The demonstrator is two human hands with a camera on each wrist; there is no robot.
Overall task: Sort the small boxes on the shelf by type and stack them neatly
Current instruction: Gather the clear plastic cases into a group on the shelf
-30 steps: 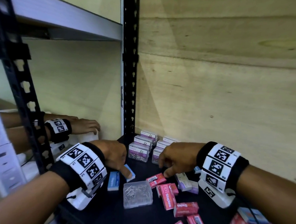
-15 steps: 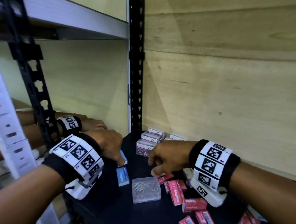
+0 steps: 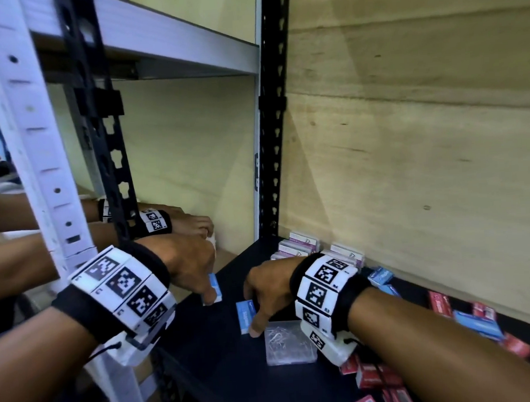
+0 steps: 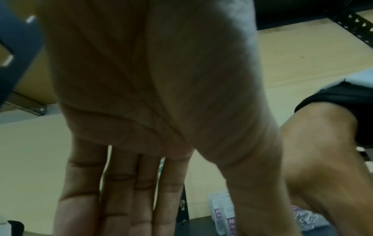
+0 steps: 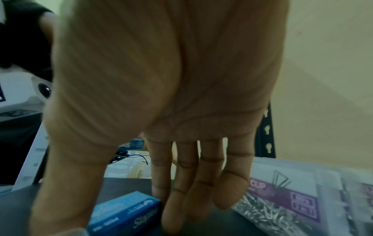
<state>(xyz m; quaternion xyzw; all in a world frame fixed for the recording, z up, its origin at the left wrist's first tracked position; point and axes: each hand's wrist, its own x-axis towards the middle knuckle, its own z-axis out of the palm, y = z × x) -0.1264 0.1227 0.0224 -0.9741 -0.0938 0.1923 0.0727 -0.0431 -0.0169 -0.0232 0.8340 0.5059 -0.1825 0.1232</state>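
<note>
On the black shelf (image 3: pixel 222 356) my left hand (image 3: pixel 197 272) holds a small blue box (image 3: pixel 215 288) upright at its fingertips near the shelf's left edge; the left wrist view shows straight fingers (image 4: pixel 121 199) and no box. My right hand (image 3: pixel 268 293) pinches a flat blue Staples box (image 3: pixel 245 317) (image 5: pixel 125 212), thumb at one end and index finger (image 5: pixel 161 183) at the other. Beside it lies a clear case of paper clips (image 3: pixel 288 342) (image 5: pixel 268 212). Purple-and-white clip boxes (image 3: pixel 300 248) (image 5: pixel 302 196) are stacked at the back corner.
Red staples boxes (image 3: pixel 374 376) lie scattered under my right forearm, with more blue boxes (image 3: pixel 479 325) to the right. A black upright post (image 3: pixel 272 139) stands at the back corner, a white post (image 3: pixel 40 151) at front left. Another person's hands (image 3: pixel 194 223) work on the neighbouring shelf.
My right hand left the red boxes, moved left and took the flat blue box beside the clear case. My left hand kept its blue box, now nearer the shelf's left edge.
</note>
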